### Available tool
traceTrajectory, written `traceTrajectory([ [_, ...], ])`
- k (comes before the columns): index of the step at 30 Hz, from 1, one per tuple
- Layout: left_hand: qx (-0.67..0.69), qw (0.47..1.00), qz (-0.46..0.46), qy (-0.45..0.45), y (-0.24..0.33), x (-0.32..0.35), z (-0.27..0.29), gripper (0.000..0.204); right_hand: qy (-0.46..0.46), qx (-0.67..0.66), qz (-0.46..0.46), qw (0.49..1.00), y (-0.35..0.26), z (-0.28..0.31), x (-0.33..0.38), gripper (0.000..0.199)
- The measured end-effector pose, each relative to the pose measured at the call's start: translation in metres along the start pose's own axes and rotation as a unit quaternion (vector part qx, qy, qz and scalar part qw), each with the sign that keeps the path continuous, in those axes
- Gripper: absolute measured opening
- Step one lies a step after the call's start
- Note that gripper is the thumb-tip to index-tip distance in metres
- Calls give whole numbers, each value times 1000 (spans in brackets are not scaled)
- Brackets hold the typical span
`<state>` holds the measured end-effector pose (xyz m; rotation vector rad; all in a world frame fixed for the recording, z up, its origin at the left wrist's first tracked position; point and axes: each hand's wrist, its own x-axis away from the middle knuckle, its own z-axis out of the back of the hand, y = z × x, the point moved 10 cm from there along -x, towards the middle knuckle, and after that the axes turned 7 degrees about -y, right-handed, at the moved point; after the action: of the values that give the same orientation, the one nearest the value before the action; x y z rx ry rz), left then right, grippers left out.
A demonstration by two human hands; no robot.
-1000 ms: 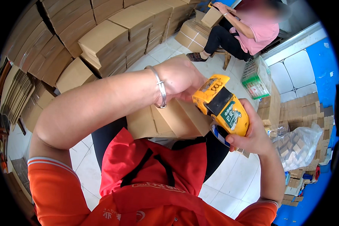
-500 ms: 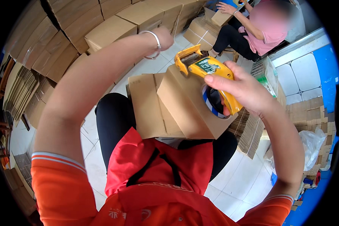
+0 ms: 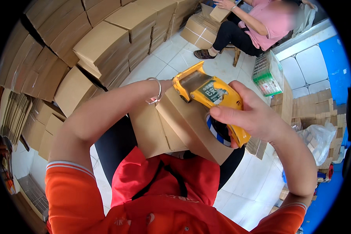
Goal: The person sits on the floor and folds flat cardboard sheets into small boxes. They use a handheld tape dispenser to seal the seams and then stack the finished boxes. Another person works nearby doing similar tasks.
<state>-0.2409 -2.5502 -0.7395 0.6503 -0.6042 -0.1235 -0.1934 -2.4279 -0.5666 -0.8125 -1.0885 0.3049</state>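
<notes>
A brown cardboard box (image 3: 191, 128) rests on my lap with one flap spread out to the left. My right hand (image 3: 253, 113) is wrapped round a yellow tape dispenser (image 3: 220, 93), held over the box's upper right part. A tape roll (image 3: 218, 130) with a blue and white core shows under its body. My left forearm, with a silver bangle at the wrist, reaches to the box's far side. Of my left hand (image 3: 165, 84) only a little shows beside the dispenser's head; its fingers are hidden.
Stacked cartons (image 3: 105, 43) line the far left. Flattened cardboard (image 3: 15, 117) leans at the left. Across the tiled floor a person in pink (image 3: 257, 29) sits handling a box. A green and white crate (image 3: 268, 74) and a clear plastic bag (image 3: 319, 142) are on the right.
My left hand has come down to the box's far side, behind the dispenser. The dispenser in my right hand has shifted slightly left and nearer. The view has turned a little.
</notes>
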Motion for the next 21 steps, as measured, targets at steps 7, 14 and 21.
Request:
traceTrajectory([
  [7, 497, 776, -348, -172, 39, 53, 43, 92, 25, 23, 3, 999, 3, 9, 1, 64],
  [14, 365, 828, -378, -196, 83, 56, 34, 102, 21, 6, 25, 999, 1, 12, 3, 67],
  [21, 290, 901, -299, -119, 57, 46, 47, 101, 36, -36, -40, 998, 56, 27, 67, 75],
])
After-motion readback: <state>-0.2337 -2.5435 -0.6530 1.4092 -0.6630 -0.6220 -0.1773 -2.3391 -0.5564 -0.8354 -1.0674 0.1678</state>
